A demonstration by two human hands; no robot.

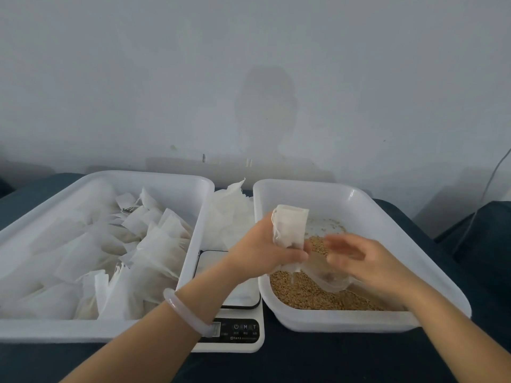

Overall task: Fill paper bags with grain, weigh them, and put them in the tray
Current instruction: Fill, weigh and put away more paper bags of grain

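The right hand (359, 261) is motion-blurred; its finger positions cannot be read. The left arm (154, 324) covers part of the scale (237, 335) display, and the button labels are too small to read. The left tray (190, 205) is cut off by the left edge.

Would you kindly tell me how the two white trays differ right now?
The left tray is piled with white paper bags; the right tray holds loose grain, heaped at its near end, with its far floor almost bare. Both hands work over the right tray; none is over the left. Both are white, rectangular plastic.
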